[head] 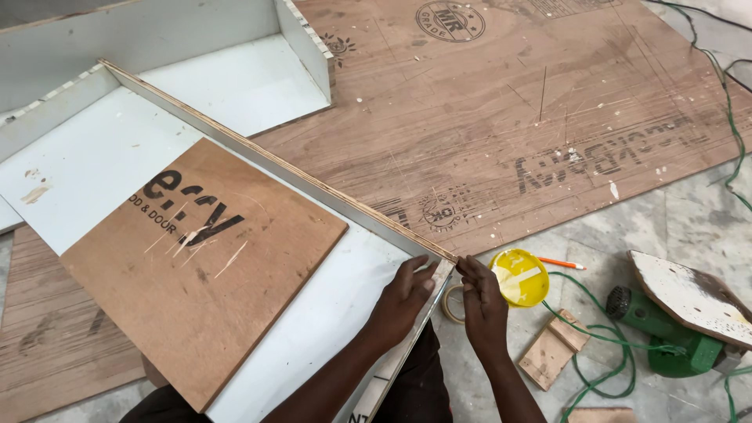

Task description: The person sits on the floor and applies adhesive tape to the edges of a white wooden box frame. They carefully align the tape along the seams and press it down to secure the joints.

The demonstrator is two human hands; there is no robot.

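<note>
My left hand (403, 298) rests on the near end of a white laminated panel (102, 157), fingers curled over its raw plywood edge (274, 164). My right hand (482, 301) pinches the corner of that same edge from the other side, fingertips touching the end of the strip. The edge runs diagonally up to the far left. A square brown plywood piece (196, 266) with dark printed lettering lies flat on the white panel, left of my hands. A roll of tape (452, 304) sits partly hidden behind my right hand.
A yellow round container (521, 276) stands right of my right hand, an orange pencil (560, 263) beside it. A green power tool (666, 329) with green cable (603, 337), a small wood block (552, 348), a large brown plywood sheet (509, 102) and white box walls (305, 39) surround.
</note>
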